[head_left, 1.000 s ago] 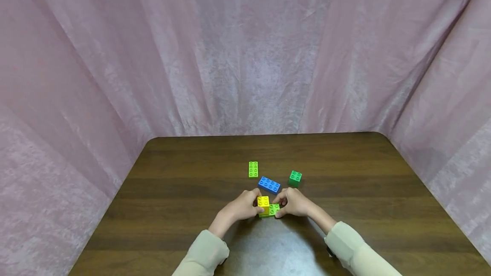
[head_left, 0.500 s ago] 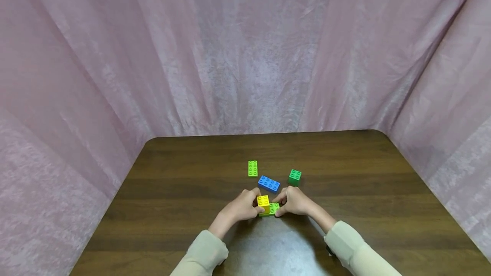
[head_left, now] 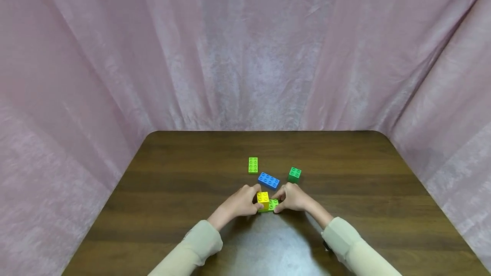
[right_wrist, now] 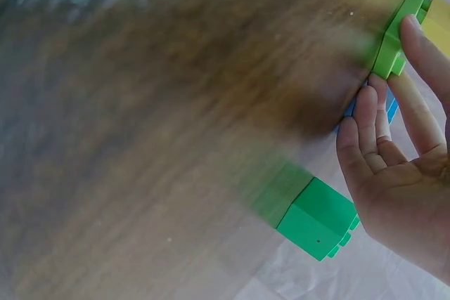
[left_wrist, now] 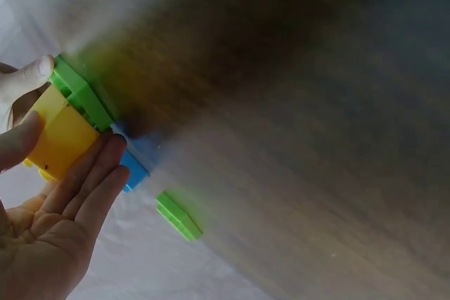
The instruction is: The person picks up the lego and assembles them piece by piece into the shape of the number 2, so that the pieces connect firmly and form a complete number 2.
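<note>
My left hand (head_left: 241,200) pinches a yellow two-by-two building block (head_left: 262,198) between thumb and fingers. This block stands on the left part of a flat lime green block (head_left: 273,205). From the right, my right hand (head_left: 294,197) holds the free end of the lime block between thumb and fingers. In the left wrist view the yellow block (left_wrist: 65,131) sits against the studded side of the lime block (left_wrist: 81,93). The right wrist view has the thumb on the lime block's (right_wrist: 399,33) edge. Whether the two blocks are fully pressed together cannot be told.
Just beyond the hands lies a blue block (head_left: 268,180) with two rows of studs. Farther back is a second flat lime block (head_left: 253,165). A darker green two-by-two block (head_left: 294,174) stands behind the right hand. Pink curtains (head_left: 253,54) hang around the wooden table (head_left: 172,173).
Both hands keep their hold on the blocks with hardly any motion. The left forearm has swung slightly outward, and the head view has shifted a little.
</note>
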A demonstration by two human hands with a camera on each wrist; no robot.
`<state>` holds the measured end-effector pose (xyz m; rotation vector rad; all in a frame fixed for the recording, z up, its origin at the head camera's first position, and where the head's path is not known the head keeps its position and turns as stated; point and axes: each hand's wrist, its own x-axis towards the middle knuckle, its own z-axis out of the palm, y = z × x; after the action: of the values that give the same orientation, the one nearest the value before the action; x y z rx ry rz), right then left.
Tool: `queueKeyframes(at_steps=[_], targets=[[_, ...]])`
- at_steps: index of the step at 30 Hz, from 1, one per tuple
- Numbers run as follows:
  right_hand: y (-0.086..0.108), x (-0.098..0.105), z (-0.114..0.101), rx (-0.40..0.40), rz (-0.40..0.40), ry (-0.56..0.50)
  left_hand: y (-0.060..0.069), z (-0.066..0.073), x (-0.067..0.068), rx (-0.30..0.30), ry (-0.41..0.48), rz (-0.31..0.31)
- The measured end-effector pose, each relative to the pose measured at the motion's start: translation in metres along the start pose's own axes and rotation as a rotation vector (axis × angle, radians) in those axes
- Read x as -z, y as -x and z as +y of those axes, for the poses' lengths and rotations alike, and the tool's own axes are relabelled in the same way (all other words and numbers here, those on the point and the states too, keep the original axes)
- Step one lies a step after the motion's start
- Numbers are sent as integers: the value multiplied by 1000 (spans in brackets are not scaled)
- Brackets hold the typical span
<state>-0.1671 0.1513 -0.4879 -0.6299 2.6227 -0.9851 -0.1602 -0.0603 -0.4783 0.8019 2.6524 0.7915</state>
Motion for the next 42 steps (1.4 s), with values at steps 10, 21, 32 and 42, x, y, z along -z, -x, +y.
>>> queueKeyframes(at_steps=[10, 21, 32, 42], targets=[[1, 0, 15, 44, 25, -23, -3, -3, -10, -29, -29, 16], [-2, -3, 1, -37, 5, -36, 1, -7, -6, -37, -10, 16], [0, -8, 3, -20, -9, -43, 6, -12, -8, -35, 61, 1], [-4, 1, 4, 15, -27, -35, -1, -10, 2, -75, -39, -44]])
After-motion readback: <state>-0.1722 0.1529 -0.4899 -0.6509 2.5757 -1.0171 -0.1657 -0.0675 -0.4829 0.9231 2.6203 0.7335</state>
